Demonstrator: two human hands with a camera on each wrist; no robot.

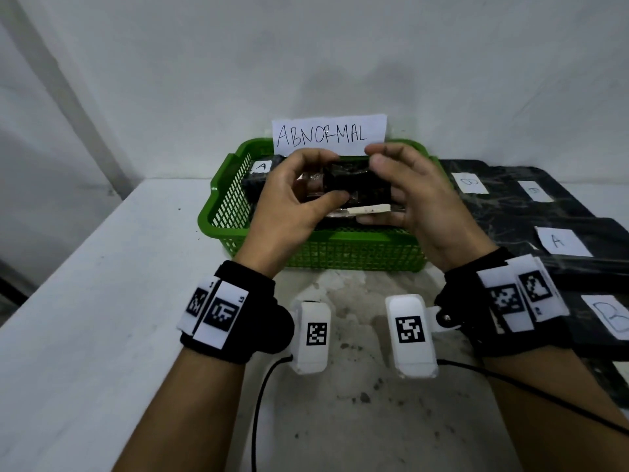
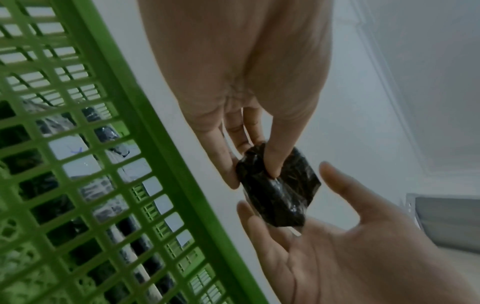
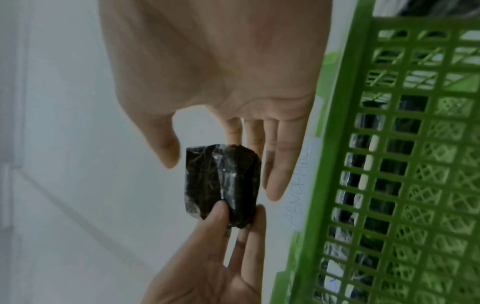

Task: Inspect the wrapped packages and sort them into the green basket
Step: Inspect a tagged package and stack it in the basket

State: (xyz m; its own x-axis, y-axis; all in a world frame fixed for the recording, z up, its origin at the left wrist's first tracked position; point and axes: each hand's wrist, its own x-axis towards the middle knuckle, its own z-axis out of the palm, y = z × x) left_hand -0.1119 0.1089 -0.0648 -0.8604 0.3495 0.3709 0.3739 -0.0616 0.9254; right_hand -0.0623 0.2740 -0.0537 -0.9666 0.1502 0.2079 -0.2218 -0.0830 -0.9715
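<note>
A small black plastic-wrapped package (image 1: 354, 183) (image 2: 280, 193) (image 3: 221, 181) hangs just above the green basket (image 1: 340, 238) (image 2: 145, 123) (image 3: 345, 123). My left hand (image 1: 332, 178) (image 2: 253, 174) (image 3: 240, 214) pinches its left end between thumb and fingers. My right hand (image 1: 372, 189) (image 2: 285, 189) (image 3: 222, 174) cups the other end, its fingers straight behind the package and its thumb a little apart from it. Inside the basket lies another black package (image 1: 253, 185) with a white "A" label (image 1: 261, 166).
A paper sign reading ABNORMAL (image 1: 328, 134) stands at the basket's far rim against the wall. Several black wrapped packages with lettered white labels (image 1: 561, 241) lie on the table at the right. The white tabletop (image 1: 102, 267) stretches away on the left.
</note>
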